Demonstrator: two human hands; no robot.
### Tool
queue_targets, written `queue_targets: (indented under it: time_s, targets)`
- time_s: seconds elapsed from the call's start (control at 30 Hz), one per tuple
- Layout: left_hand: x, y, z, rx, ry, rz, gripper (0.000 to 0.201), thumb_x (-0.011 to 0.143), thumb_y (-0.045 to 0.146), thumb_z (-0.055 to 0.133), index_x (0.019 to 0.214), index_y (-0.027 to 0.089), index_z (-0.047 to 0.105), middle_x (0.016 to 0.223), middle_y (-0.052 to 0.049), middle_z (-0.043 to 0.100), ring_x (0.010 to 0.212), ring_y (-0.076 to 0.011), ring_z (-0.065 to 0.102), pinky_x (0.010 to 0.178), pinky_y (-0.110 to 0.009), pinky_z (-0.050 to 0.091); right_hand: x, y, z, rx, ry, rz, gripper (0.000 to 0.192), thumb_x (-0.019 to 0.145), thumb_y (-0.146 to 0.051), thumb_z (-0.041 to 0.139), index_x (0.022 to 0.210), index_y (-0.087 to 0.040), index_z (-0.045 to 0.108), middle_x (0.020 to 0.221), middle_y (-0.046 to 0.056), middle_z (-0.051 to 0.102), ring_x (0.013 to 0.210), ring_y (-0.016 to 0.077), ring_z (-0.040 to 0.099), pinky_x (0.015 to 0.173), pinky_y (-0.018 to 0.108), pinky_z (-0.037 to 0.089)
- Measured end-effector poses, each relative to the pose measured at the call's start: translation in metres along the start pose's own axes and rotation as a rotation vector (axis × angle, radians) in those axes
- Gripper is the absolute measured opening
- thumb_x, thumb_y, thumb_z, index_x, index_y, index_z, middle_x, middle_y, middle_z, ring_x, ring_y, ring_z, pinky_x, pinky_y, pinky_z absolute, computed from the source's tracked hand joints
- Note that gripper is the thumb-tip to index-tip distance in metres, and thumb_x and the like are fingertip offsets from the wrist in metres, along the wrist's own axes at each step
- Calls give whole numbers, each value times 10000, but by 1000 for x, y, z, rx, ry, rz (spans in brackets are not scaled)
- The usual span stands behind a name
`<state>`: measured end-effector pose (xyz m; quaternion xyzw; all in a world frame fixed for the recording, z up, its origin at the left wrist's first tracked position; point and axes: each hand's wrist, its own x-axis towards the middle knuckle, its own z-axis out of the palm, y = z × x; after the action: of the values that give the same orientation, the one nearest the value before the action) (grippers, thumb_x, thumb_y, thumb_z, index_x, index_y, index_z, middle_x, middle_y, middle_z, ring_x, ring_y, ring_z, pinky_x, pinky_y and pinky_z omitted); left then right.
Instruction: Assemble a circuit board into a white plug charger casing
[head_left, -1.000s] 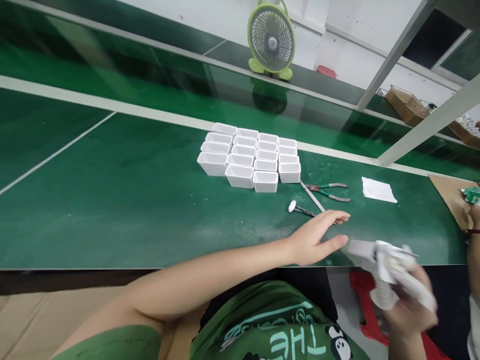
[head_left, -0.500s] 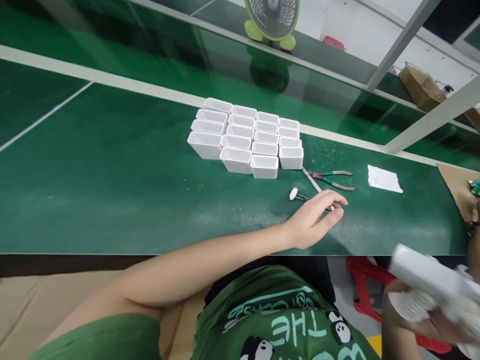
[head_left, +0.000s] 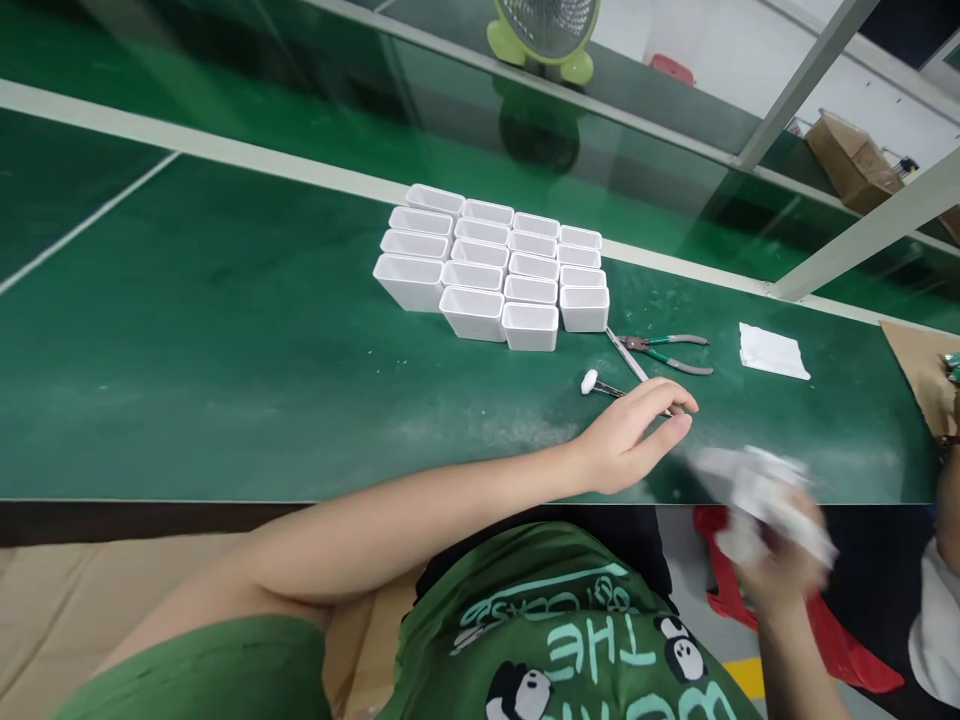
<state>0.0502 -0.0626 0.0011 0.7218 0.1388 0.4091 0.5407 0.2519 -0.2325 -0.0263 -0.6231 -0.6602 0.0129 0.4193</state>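
White plastic part (head_left: 757, 490), blurred, gripped in my right hand (head_left: 780, 565) just off the bench (head_left: 225, 400) edge, near my left hand's fingertips. Left hand (head_left: 630, 440): resting on the green bench, fingers loosely open, holding nothing, fingertips at a thin metal tool (head_left: 628, 360). Pliers (head_left: 667, 352) just beyond. White tubs (head_left: 495, 270) grouped further back.

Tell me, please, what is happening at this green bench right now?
A person sits at the green bench. The left hand rests on it beside a thin metal tool; the right hand holds a blurred white part at the bench edge. White trays stand grouped beyond, with pliers nearby.
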Motion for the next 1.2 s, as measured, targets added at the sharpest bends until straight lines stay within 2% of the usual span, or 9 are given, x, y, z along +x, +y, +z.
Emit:
queue_targets:
  time_s: [0.13,0.2,0.27,0.37,0.5,0.67,1.0,1.1,1.2]
  targets:
    - [-2,0,-1,20,-13,17,344,1002,428,369,1084,158,566,1083,-135,626,1008,-223,608,935,-395,516,11,1,9,-102,-76,-168,482,830,-95,621,1290,-239,587,1153,127,657,1049,304,688,837,451,610]
    - [-4,-1,0,39,-54,92,359,982,432,420,1193,162,527,1162,-153,610,1068,-242,604,946,-408,518,13,-6,11,-121,-54,-148,438,852,-124,620,1278,-220,585,1152,137,657,1045,303,691,818,435,614]
    - [-7,-2,2,82,-107,240,528,927,476,528,1356,191,414,1314,-180,547,1211,-292,555,1014,-457,486,14,-21,12,-15,85,20,408,873,-186,644,1274,-221,575,1177,140,654,1047,294,688,803,409,612]
    - [-10,-5,6,158,-149,459,867,825,521,671,1498,245,199,1466,-209,432,1349,-354,456,1089,-524,411,19,-52,19,381,266,376,390,944,-302,581,1327,-244,534,1226,135,652,1071,266,680,833,398,607]
    - [-11,-6,7,192,-91,535,912,818,508,689,1515,245,162,1417,-212,486,1297,-348,508,1053,-513,432,29,-82,32,896,96,716,360,998,-443,452,1253,-249,618,1107,109,719,911,229,734,696,349,648]
    - [-8,-3,4,186,8,569,829,840,552,647,1475,164,279,1275,-213,561,1216,-327,553,1024,-486,450,28,-82,34,1306,-42,914,307,905,-481,625,1117,-273,702,1045,52,759,953,207,738,723,320,660]
    - [-9,-2,5,178,-3,515,816,849,602,610,1475,207,266,1270,-182,560,1200,-321,554,1011,-487,454,28,-89,45,1319,31,904,320,932,-496,563,1144,-282,672,1015,48,743,861,175,730,593,237,628]
    - [-9,-4,4,190,-16,520,839,842,608,616,1483,197,263,1280,-190,556,1215,-321,546,1024,-489,446,38,-96,45,1176,55,876,306,937,-465,551,1156,-272,644,1027,53,728,791,179,719,558,252,612]
    - [-9,-7,4,206,-1,568,921,822,672,593,1516,192,223,1352,-208,516,1261,-341,512,1050,-524,423,45,-102,33,873,117,746,307,922,-430,589,1150,-227,622,1042,69,703,857,217,707,719,347,628]
